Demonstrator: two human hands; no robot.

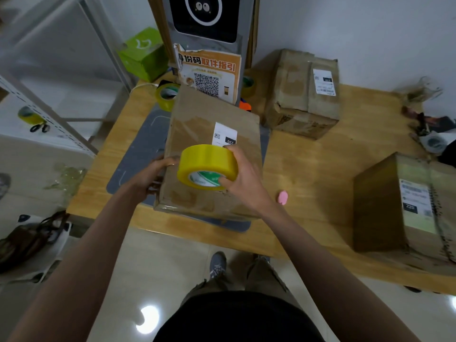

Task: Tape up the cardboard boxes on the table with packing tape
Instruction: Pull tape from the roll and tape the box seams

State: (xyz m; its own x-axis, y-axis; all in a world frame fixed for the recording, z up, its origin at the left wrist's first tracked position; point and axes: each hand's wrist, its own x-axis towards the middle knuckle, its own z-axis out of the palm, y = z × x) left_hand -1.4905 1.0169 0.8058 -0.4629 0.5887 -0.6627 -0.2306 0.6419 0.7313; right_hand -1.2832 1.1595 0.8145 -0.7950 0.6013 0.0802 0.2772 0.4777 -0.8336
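Note:
A flat cardboard box (204,124) with a white label lies on a grey mat (140,149) at the table's front left. My right hand (243,177) grips a yellow roll of packing tape (207,164) above the box's near half, thumb in the core. My left hand (150,175) holds the box's left edge, fingers curled round its side. Two more cardboard boxes stand on the table: one at the back (302,95) and one at the right front (407,208).
A second yellow tape roll (166,95) lies behind the box, beside a kiosk with an orange QR notice (209,75). A pink object (283,197) lies on the wooden table (320,169). Clutter sits at the far right, a metal shelf stands to the left.

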